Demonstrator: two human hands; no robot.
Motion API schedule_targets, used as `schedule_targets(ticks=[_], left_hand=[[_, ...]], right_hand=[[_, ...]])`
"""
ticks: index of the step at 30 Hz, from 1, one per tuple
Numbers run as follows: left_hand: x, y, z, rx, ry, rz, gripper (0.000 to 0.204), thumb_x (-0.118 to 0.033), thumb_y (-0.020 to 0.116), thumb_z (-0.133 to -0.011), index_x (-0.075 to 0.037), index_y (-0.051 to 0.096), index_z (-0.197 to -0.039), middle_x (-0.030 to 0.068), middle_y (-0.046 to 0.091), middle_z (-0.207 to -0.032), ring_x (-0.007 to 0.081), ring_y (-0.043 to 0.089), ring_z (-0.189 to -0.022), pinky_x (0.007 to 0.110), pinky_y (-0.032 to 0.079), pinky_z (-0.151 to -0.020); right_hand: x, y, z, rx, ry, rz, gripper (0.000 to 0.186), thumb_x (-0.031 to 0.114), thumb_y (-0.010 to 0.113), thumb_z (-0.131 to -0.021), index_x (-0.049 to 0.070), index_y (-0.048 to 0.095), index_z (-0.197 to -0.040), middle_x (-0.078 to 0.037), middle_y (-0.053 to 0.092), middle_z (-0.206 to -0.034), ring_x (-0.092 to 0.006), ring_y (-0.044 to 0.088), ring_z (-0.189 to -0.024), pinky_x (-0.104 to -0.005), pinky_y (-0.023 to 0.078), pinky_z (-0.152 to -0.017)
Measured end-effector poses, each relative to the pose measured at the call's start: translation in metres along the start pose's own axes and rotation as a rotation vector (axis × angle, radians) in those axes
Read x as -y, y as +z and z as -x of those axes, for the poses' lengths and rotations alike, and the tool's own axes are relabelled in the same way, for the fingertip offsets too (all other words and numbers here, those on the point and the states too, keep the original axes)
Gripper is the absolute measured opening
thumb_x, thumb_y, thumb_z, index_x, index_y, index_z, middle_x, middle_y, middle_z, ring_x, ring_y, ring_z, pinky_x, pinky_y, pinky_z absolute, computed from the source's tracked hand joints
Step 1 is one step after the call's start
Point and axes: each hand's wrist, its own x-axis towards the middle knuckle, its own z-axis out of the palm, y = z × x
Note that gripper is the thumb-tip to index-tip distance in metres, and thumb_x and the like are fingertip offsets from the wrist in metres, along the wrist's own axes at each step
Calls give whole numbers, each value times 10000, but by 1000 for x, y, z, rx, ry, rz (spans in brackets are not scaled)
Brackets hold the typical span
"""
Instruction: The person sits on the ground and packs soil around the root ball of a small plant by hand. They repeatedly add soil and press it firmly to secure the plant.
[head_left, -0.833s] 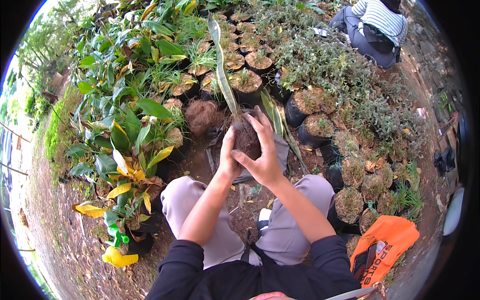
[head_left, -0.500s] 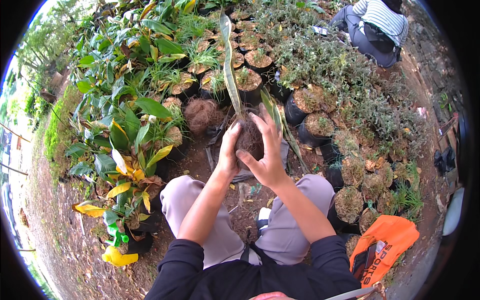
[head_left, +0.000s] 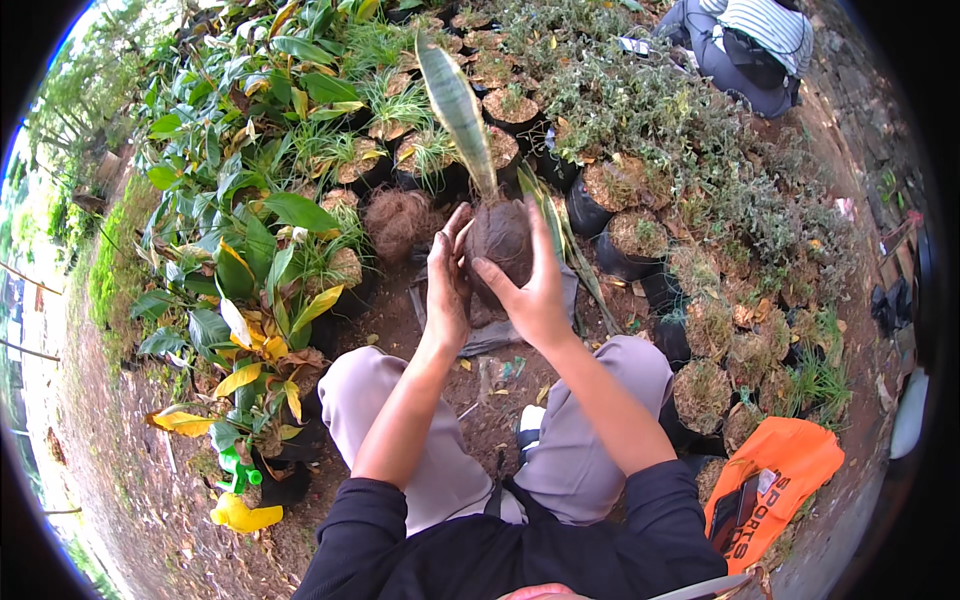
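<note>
Between my two palms I hold a snake plant (head_left: pixel 465 115) by the dark brown soil ball (head_left: pixel 502 240) at its base. Its single upright leaf, green with pale edges, leans a little to the left. My left hand (head_left: pixel 448 285) presses along the ball's left side, its fingers dirty with soil. My right hand (head_left: pixel 533 290) cups the right side, with the thumb across the front. Under the ball lies a grey sheet (head_left: pixel 500 336) on the ground. A tangled heap of brown fibre (head_left: pixel 398 222) sits just left of my hands. More snake plant leaves (head_left: pixel 560 225) lie behind my right hand.
Leafy plants (head_left: pixel 260 240) crowd the left side. Several black-bagged plants (head_left: pixel 635 240) stand ahead and to the right. A yellow and green spray bottle (head_left: pixel 245 513) lies at lower left. An orange bag (head_left: pixel 775 485) with a phone (head_left: pixel 735 515) rests at lower right. Another person (head_left: pixel 740 55) crouches at far right.
The soil ball has been turned and tipped between my hands. A smoother side now faces me, and the leaf shows its broad face and leans further left.
</note>
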Motion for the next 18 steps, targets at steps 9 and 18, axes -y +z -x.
schedule_targets(ticks=[9, 18], left_hand=[[0, -7, 2, 57, -108, 305, 523, -405, 400, -979, -43, 434, -1355, 128, 539, -1292, 227, 537, -1177, 389, 425, -1020], [6, -26, -7, 101, -149, 267, 435, -347, 425, -986, -46, 488, -1294, 122, 588, -1240, 222, 594, -1110, 371, 471, -972]], right_hand=[[7, 6, 13, 110, -79, 63, 850, 486, 641, -855, 32, 259, -1463, -231, 262, -1503, -368, 210, -1416, -541, 138, -1119], [15, 5, 12, 108, -148, 246, 849, 630, 543, -856, 60, 317, -1443, -223, 214, -1534, -396, 171, -1427, -649, 24, -1079]])
